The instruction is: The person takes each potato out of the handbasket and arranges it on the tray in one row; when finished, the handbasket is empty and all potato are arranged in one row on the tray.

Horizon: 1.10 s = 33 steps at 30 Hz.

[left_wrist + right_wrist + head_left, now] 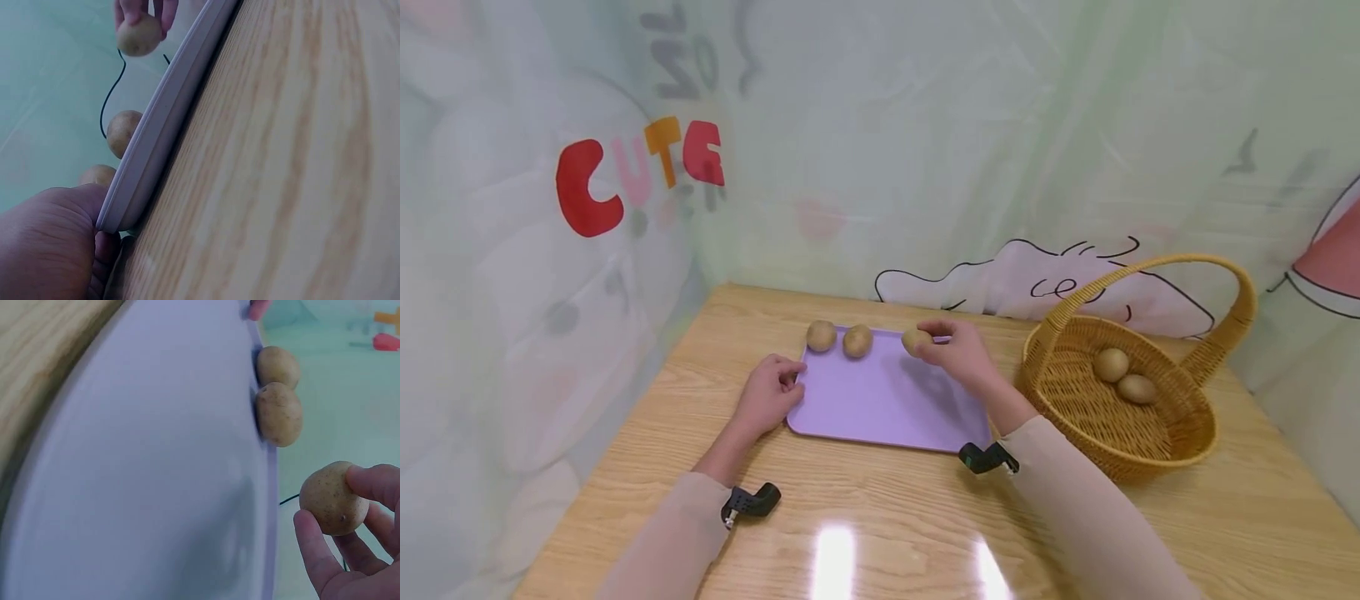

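Note:
My right hand (962, 353) pinches a potato (334, 499) between thumb and fingers, above the far right part of a purple tray (880, 400). The potato looks raised off the tray in the left wrist view. Two more potatoes sit near the tray's far left corner, one at the corner (821, 336) and one just right of it (857, 341). At the tray's left edge my left hand (769, 393) holds the rim, its thumb on top and the fingers partly hidden beside and below it.
A wicker basket (1195, 433) with a tall handle stands on the wooden table (865, 500) to the right of the tray. Inside lie two potatoes (1111, 364). A printed curtain (880, 167) hangs behind the table and along its left side.

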Tool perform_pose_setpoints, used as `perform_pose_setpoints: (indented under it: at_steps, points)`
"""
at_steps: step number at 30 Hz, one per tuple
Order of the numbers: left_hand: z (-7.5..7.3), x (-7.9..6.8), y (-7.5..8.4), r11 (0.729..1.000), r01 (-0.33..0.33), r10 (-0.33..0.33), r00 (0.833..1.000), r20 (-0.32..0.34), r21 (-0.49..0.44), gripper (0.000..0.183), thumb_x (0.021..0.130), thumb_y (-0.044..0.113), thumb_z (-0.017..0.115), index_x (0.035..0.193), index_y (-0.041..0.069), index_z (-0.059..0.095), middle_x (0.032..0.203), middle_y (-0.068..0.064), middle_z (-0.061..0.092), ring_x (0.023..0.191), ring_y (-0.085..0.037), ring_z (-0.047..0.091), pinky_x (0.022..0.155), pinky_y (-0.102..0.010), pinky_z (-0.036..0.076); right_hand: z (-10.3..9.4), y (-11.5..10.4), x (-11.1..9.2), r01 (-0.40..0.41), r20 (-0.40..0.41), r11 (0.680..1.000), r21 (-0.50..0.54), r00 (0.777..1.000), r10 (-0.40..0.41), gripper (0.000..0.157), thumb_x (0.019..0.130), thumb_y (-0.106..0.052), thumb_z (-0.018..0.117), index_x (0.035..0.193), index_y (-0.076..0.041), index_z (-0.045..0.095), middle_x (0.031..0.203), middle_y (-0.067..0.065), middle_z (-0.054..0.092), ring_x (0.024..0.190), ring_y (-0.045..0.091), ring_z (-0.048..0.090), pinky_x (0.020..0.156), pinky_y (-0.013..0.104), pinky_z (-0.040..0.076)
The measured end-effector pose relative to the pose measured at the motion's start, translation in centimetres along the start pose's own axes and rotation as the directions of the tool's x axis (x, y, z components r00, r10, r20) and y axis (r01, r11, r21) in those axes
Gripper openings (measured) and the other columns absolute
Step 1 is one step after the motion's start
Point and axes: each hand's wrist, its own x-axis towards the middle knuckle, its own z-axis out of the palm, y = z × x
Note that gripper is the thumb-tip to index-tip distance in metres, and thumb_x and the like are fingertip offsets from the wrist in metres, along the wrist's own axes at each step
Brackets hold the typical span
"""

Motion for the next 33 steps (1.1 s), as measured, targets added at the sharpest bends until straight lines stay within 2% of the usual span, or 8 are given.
perform_pose_setpoints:
  at_steps: [9,17,21,28,33]
  points:
    - [0.2,0.1,-0.1,1.000,-0.005,0.005,1.000,-0.006,-0.004,0.027,0.082,0.001,0.069,0.109,0.000,0.071,0.092,-0.006,0.053,0.075,-0.016,0.051,0.064,-0.027,0.046,2.9,1.2,2.7,0.014,-0.080,0.998,-0.069,0.997,-0.019,0.039,0.080,-0.012,0.077,0.117,-0.007,0.067,0.118,0.011,0.064,0.108,0.025,0.061,0.087,0.035,0.049]
    - [0.0,0.1,0.1,1.000,0.003,-0.003,1.000,-0.010,0.019,0.027,0.082,0.002,0.069,0.109,0.001,0.072,0.094,-0.006,0.054,0.075,-0.015,0.051,0.064,-0.027,0.045,5.1,1.3,3.9,0.075,-0.124,0.987,-0.142,0.988,-0.093,0.037,0.082,-0.007,0.076,0.117,-0.002,0.066,0.116,0.016,0.064,0.102,0.027,0.063,0.084,0.036,0.051]
    - [-0.1,0.2,0.3,0.999,0.006,-0.005,1.000,-0.005,0.044,0.026,0.083,0.003,0.068,0.109,0.002,0.072,0.095,-0.005,0.054,0.076,-0.014,0.052,0.066,-0.028,0.046,5.3,1.0,3.8,0.090,-0.110,0.980,-0.176,0.988,-0.111,0.037,0.081,-0.009,0.077,0.116,-0.003,0.067,0.114,0.015,0.066,0.101,0.025,0.064,0.084,0.037,0.050]
    - [-0.2,0.3,0.6,0.999,0.020,-0.019,1.000,-0.005,0.048,0.026,0.083,0.003,0.068,0.109,0.002,0.072,0.095,-0.006,0.054,0.076,-0.015,0.052,0.066,-0.028,0.046,5.4,0.3,3.2,0.112,-0.016,0.967,-0.228,0.993,-0.119,0.038,0.084,-0.013,0.076,0.118,-0.002,0.067,0.112,0.014,0.066,0.100,0.027,0.063,0.085,0.038,0.051]
    - [-0.2,0.0,0.6,0.999,0.028,-0.028,1.000,0.002,0.032,0.026,0.083,0.002,0.068,0.109,0.001,0.071,0.094,-0.007,0.053,0.076,-0.016,0.052,0.066,-0.029,0.046,5.5,0.7,2.8,0.116,0.000,0.971,-0.209,0.993,-0.119,0.039,0.083,-0.013,0.076,0.120,-0.002,0.066,0.113,0.015,0.066,0.100,0.028,0.064,0.083,0.038,0.052]
